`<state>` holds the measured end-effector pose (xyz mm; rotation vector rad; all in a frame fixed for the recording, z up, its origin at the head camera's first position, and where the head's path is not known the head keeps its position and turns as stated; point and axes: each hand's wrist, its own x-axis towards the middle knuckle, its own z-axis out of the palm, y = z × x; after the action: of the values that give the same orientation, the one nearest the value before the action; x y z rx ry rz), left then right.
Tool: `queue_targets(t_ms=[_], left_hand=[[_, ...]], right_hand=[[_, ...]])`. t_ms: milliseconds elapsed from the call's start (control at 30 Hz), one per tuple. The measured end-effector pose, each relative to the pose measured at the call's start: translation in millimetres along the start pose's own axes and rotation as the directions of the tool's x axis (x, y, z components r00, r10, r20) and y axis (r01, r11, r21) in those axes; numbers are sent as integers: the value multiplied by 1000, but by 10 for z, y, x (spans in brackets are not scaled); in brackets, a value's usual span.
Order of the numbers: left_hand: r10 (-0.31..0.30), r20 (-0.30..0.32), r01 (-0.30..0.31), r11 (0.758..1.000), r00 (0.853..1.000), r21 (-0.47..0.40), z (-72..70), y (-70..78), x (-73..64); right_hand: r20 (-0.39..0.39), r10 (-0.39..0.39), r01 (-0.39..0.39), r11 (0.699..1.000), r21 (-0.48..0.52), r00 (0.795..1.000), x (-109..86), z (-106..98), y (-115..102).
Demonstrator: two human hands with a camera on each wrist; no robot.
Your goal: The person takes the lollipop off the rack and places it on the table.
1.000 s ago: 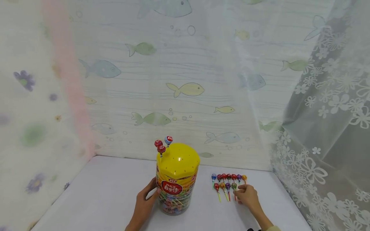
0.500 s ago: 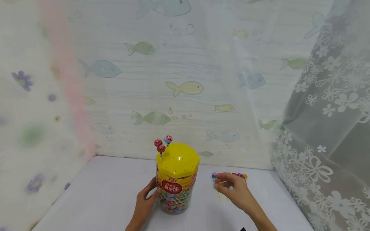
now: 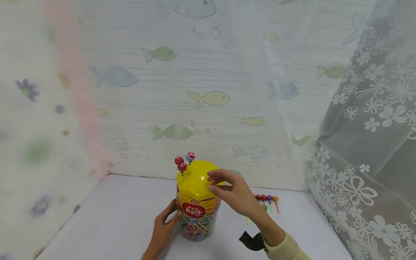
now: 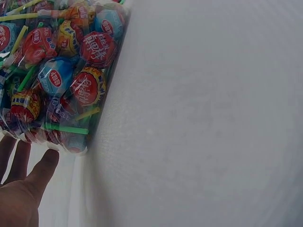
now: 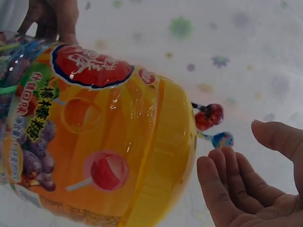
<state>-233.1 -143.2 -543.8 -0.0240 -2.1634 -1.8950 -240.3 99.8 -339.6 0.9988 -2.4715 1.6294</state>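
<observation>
A clear jar (image 3: pixel 195 225) full of lollipops stands on the table, with a yellow dome lid (image 3: pixel 191 184) dotted with small holes. Two red lollipops (image 3: pixel 182 167) and a blue-and-red lollipop (image 3: pixel 190 156) stick up from the lid's left side. My left hand (image 3: pixel 162 224) rests its fingers and thumb against the jar's lower left side; in the left wrist view its fingers (image 4: pixel 45 168) look nearly straight. In the head view my right hand (image 3: pixel 235 191) overlaps the lid's right side. Its relaxed fingers and separate thumb hold nothing in the right wrist view.
Several lollipops (image 3: pixel 270 198) lie on the white table (image 3: pixel 130 213) to the right, partly hidden by my right hand and forearm. A fish-patterned curtain (image 3: pixel 208 72) hangs behind, with lace-flowered sheer fabric (image 3: pixel 367 119) at the right.
My right hand has moved from the lollipops on the table, up and left to the jar's lid. My left hand and the jar have stayed in place.
</observation>
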Motion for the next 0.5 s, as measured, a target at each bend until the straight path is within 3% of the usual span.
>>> queue_targets(t_ms=[233,500], left_hand=[[2,-4,-2,1000,1000,0,29,24,-63],[-5,-19,5,1000,1000,2,48,26,-138]], right_hand=[[-42,-32,30,998,-47,999,321,71,-106],[90,-9,18,995,-100,996,576,14,-143]])
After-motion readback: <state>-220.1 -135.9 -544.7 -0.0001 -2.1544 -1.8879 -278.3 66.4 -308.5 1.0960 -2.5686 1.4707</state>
